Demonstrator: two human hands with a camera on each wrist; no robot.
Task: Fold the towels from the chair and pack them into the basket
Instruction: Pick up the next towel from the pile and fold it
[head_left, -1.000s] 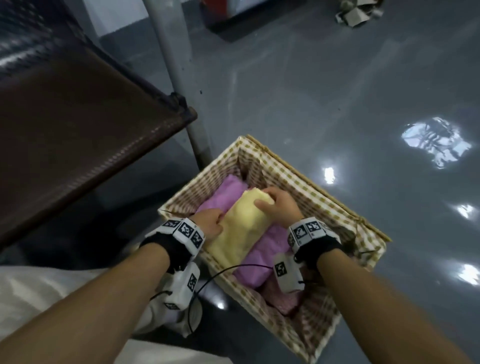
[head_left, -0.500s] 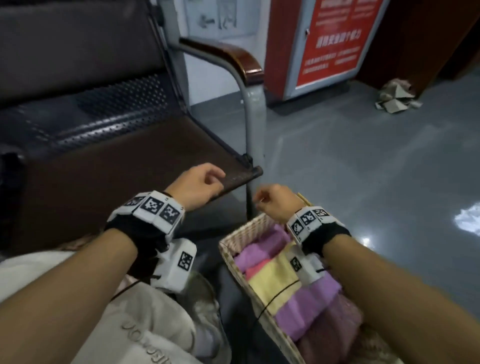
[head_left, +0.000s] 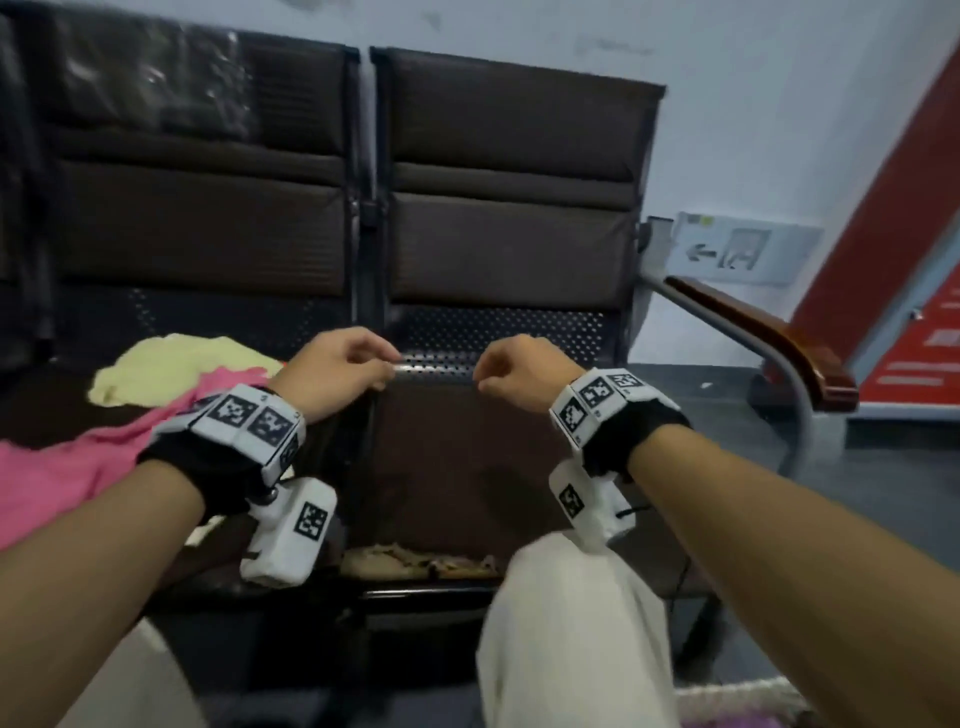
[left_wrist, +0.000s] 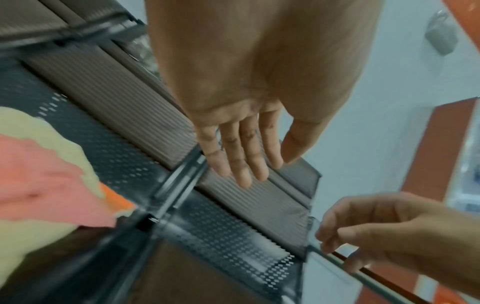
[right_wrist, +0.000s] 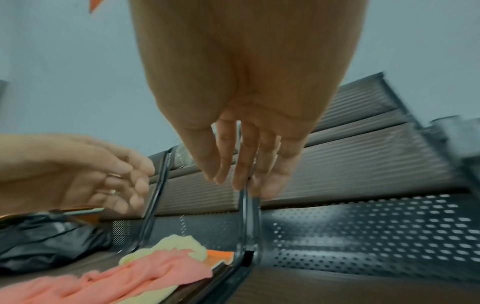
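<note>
Both my hands, left (head_left: 337, 371) and right (head_left: 519, 371), hung loosely curled and empty above the chair (head_left: 467, 467). A pink towel (head_left: 62, 478) and a yellow towel (head_left: 171, 364) lay crumpled on the seat to my left. They looked soft and limp; corners seemed best to pinch.

The chair (head_left: 498, 322) has a dark perforated metal seat with a dull sheen, ribbed matt brown pads on its back and a glossy reddish wooden armrest (head_left: 763, 332) on a smooth grey metal tube. The pink towel (head_left: 62, 467) and pale yellow towel (head_left: 171, 364) are soft, matt, crumpled cloth. The wrist bands (head_left: 249, 421) look like smooth white plastic over black fabric. The floor (head_left: 893, 483) is smooth grey.
</note>
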